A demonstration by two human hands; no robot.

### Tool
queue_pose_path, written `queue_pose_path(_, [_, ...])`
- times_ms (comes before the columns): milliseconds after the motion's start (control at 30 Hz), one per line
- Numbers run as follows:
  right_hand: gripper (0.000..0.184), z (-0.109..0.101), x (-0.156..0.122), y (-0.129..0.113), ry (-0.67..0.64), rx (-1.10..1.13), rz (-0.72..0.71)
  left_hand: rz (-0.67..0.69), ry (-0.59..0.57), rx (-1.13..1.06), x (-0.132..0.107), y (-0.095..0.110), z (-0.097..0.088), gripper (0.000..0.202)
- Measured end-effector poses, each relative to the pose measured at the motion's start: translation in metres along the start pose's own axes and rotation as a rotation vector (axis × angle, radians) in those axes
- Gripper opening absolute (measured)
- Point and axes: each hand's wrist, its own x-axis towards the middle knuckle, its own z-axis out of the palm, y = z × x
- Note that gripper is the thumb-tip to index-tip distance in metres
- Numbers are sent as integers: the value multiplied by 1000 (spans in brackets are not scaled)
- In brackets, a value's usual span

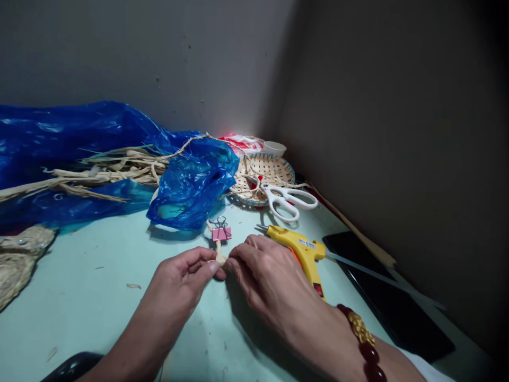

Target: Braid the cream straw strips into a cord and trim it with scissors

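Note:
My left hand (181, 276) and my right hand (258, 270) meet at the middle of the pale green table (99, 276). Both pinch the same short braided straw strip (220, 258) between fingertips. The strip's far end is clamped in a small pink binder clip (221, 232) lying on the table just beyond my fingers. A red bead bracelet (363, 339) is on my right wrist.
A yellow glue gun (304, 252) lies right of my right hand, with white scissors (286, 200) and a round woven tray (264, 178) behind. A blue plastic bag (119, 159) with dried straw (99, 175) fills the left. A black tablet (389, 302) lies by the wall.

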Motion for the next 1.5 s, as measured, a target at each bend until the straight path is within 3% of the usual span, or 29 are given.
queue_pose_path(267, [18, 1, -3, 4, 79, -86, -83, 52, 64, 249, -3, 8, 2, 19])
queue_pose_path(467, [15, 9, -8, -6, 127, -110, -95, 174, 142, 416, -3, 3, 5, 23])
queue_pose_path(633, [11, 34, -13, -15, 239, -148, -150, 137, 102, 283, -3, 4, 4, 18])
queue_pose_path(833, [18, 49, -17, -15, 378, -345, -261, 47, -64, 53, -3, 3, -1, 21])
queue_pose_path(1033, [17, 61, -19, -19, 234, -292, -318, 60, -81, -13, -5, 6, 0, 24])
queue_pose_path(1133, [19, 41, -19, -18, 145, -124, -334, 36, -55, 15, -6, 8, 0, 25])
queue_pose_path(1200, [21, 18, -17, -14, 79, 49, -196, 38, -31, 2, -7, 8, 0, 24])
queue_pose_path(1300, [18, -6, -8, -3, 113, 219, -10, 37, -50, -55, -7, 6, 0, 22])
queue_pose_path(1433, [26, -4, 3, 7, -63, 362, -66, 33, -65, -123, -9, 6, 0, 22])
queue_pose_path(1500, [28, 1, 4, 7, -72, 394, -74, 48, -60, -133, -10, 7, 1, 22])
